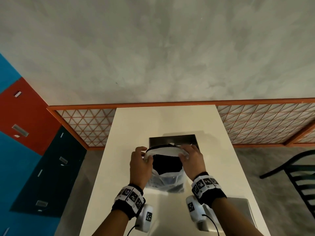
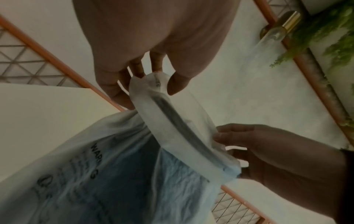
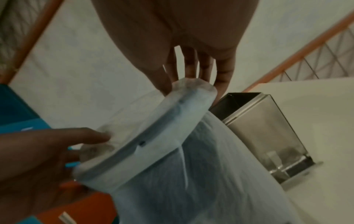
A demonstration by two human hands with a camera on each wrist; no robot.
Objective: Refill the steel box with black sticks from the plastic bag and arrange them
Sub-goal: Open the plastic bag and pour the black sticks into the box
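Note:
The plastic bag (image 1: 166, 178) stands on the white table (image 1: 136, 123) with a dark mass of black sticks (image 1: 167, 165) showing through it. My left hand (image 1: 147, 153) pinches the left end of the bag's top band. The right hand (image 1: 184, 152) pinches its right end, so the band is stretched between them. Directly behind the bag is the steel box (image 1: 172, 141), its top uncovered; its inside is hidden. In the left wrist view my left hand (image 2: 151, 81) pinches the bag (image 2: 107, 174). In the right wrist view my right hand (image 3: 191, 78) holds the band beside the box (image 3: 258, 128).
A flat steel sheet (image 1: 238, 212) lies on the table's near right corner. A black chair (image 1: 296, 176) stands to the right of the table. An orange lattice railing (image 1: 85, 126) runs behind it, and coloured lockers (image 1: 25, 133) are at the left.

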